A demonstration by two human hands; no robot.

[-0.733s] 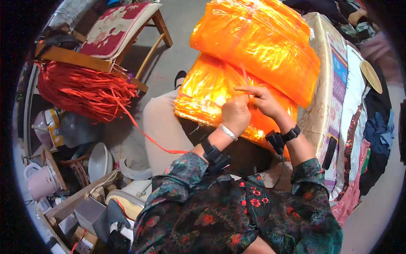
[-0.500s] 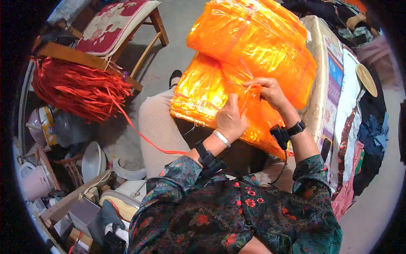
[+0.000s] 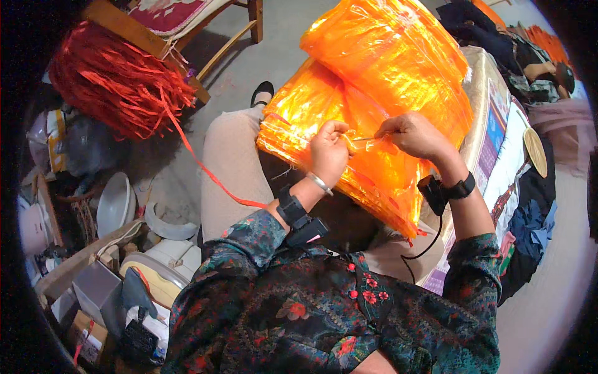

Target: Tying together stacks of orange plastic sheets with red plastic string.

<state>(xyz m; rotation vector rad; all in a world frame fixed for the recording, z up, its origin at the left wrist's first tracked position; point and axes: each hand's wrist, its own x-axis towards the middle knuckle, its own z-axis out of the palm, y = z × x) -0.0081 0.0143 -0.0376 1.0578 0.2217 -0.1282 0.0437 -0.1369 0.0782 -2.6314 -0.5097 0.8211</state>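
A stack of shiny orange woven plastic sheeting [image 3: 386, 68], folded into layers, lies across my lap. My left hand [image 3: 329, 154], a silver bangle at its wrist, is closed in a pinch over the near layers, at a gathered bit of the sheeting. Just right of it my right hand [image 3: 412, 134] is closed on a thin, needle-like thing [image 3: 367, 138] that points toward the left fingertips. Whether the tip touches the sheeting is too small to tell. A red strip [image 3: 212, 176] runs from a red bundle [image 3: 118, 81] to my left forearm.
The red bundle hangs by a wooden chair [image 3: 252, 25] at upper left. At lower left are a grey basin [image 3: 117, 206], boxes [image 3: 99, 293] and other household things. A padded edge with cloths [image 3: 492, 143] and a round straw-coloured disc [image 3: 534, 153] lie to the right.
My right hand has drawn back rightward and turned knuckles up, and the needle-like thing now shows between the hands. My left hand has shifted slightly. The whole view has tilted a little.
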